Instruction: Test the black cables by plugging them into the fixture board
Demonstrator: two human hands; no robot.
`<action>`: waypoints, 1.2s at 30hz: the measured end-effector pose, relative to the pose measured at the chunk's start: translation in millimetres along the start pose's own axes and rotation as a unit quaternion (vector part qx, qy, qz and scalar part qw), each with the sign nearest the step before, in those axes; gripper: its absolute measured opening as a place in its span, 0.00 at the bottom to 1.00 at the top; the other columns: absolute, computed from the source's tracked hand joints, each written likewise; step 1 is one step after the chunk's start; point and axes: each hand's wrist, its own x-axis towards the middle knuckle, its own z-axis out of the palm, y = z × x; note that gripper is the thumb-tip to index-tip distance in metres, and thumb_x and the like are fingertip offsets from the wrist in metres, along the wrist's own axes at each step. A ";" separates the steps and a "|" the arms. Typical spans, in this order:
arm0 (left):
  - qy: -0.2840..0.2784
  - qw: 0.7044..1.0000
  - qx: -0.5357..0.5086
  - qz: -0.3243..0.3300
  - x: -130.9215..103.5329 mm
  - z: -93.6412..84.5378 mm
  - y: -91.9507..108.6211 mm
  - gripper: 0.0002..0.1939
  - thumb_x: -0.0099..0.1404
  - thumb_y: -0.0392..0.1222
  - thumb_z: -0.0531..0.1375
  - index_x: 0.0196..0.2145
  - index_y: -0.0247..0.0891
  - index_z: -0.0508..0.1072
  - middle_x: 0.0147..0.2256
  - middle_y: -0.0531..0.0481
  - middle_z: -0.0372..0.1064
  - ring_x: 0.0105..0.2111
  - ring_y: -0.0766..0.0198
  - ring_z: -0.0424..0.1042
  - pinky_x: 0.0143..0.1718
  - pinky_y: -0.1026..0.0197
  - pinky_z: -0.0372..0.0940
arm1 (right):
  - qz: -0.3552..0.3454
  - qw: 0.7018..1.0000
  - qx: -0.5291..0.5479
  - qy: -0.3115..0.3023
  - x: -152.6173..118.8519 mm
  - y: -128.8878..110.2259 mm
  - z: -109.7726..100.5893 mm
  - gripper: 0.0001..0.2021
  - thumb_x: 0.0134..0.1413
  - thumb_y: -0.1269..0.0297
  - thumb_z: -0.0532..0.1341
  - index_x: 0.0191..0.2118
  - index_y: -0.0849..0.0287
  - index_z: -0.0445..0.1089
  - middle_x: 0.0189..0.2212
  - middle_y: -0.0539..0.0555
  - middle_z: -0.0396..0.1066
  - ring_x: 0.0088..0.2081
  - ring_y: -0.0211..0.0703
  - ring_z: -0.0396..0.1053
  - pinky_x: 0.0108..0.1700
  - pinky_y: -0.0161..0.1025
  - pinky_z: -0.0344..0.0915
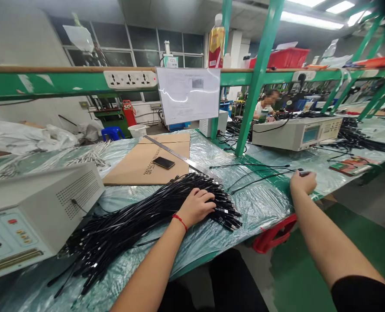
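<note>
A thick bundle of black cables (140,208) with metal plug ends lies across the plastic-covered bench. My left hand (199,205), with a red string at the wrist, presses on the bundle near its right end, fingers curled over the cables. Farther right, at the bench edge, my right hand (304,182) is closed at the end of a loose black cable (260,180). A small dark piece shows at its fingers; part of it is hidden. Another loose cable (249,165) lies just behind.
Left of the bundle stands a grey tester (39,216). Behind it lie cardboard (130,167), a phone (163,162) and a steel ruler (179,157). A green post (255,86) rises near a second instrument (292,132). A red stool (273,236) sits below; a person (260,106) is beyond.
</note>
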 end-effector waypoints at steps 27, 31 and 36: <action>0.043 0.981 -0.014 -0.190 9.7 -9.4 49.9 0.16 0.72 0.37 0.53 0.52 0.45 0.75 0.38 0.50 0.69 0.29 0.67 0.70 0.28 0.65 0.64 | -0.171 0.958 -0.124 -0.196 -3.9 -0.6 19.1 0.10 0.63 0.57 0.62 0.42 0.59 0.68 0.33 0.61 0.72 0.33 0.50 0.67 0.34 0.40 0.52; 0.035 0.982 -0.033 -0.184 8.7 -7.0 46.8 0.14 0.75 0.44 0.52 0.52 0.47 0.75 0.36 0.51 0.68 0.29 0.67 0.70 0.28 0.66 0.62 | -0.179 0.954 -0.131 -0.202 -3.8 -2.2 19.7 0.11 0.63 0.56 0.61 0.42 0.59 0.68 0.31 0.61 0.72 0.32 0.52 0.67 0.33 0.41 0.52; 0.042 0.984 -0.039 -0.166 9.9 -3.5 47.7 0.12 0.75 0.43 0.53 0.42 0.41 0.77 0.35 0.49 0.70 0.33 0.64 0.70 0.32 0.63 0.63 | -0.180 0.955 -0.125 -0.200 -1.4 0.3 22.7 0.10 0.61 0.56 0.60 0.39 0.57 0.66 0.30 0.60 0.71 0.33 0.55 0.70 0.33 0.42 0.54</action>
